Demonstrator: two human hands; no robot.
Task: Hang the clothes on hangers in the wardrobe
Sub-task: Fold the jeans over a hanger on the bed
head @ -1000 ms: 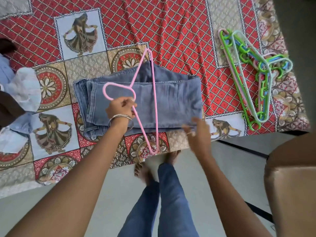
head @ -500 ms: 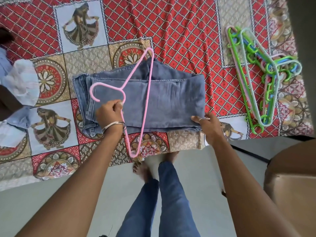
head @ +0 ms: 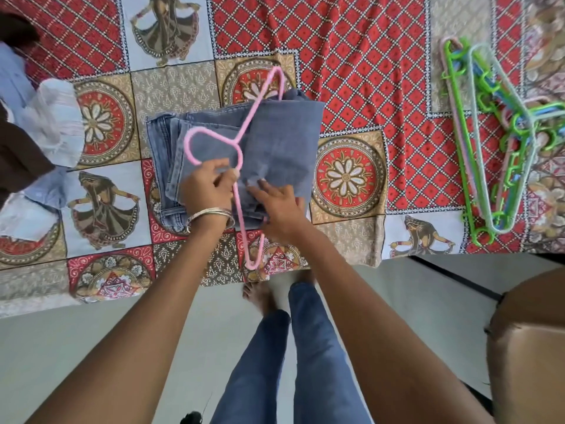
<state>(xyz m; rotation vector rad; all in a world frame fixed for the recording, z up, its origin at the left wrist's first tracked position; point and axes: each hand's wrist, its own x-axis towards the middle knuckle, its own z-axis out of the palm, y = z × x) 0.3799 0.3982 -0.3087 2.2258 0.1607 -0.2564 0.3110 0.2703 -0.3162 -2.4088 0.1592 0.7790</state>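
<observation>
My left hand (head: 208,188) has its fingers curled around the pink hanger (head: 241,166), right where the hook meets the neck. The thumb and first fingers pinch the thin pink bar. I can see silver bangles (head: 211,216) on that wrist.

My right hand (head: 279,209) is just beside it. Its fingers are stretched out fairly straight and lie flat on the folded jeans (head: 275,142). The fingertips reach toward the pink bar, close to my left hand. I cannot tell if they pinch any cloth, since the picture is a bit blurry there.

The pink hanger lies on top of the jeans. Its hook curves to the left, one corner points up past the far edge of the jeans, and the other corner points down past the near edge, over the bedsheet (head: 351,71).

The jeans are grey-blue and folded into a thick block. They sit on the sheet, which has red diamonds, round flowers and dancing figures on it.

Far off to the right on the sheet is a pile of spare hangers (head: 489,142), green, blue, pink and pale ones tangled together. On the left edge lie more clothes (head: 52,117), white, light blue and dark brown.

Below I see my legs in blue jeans and my bare feet on a pale floor (head: 91,347). A brown box (head: 526,347) sits at the lower right.
</observation>
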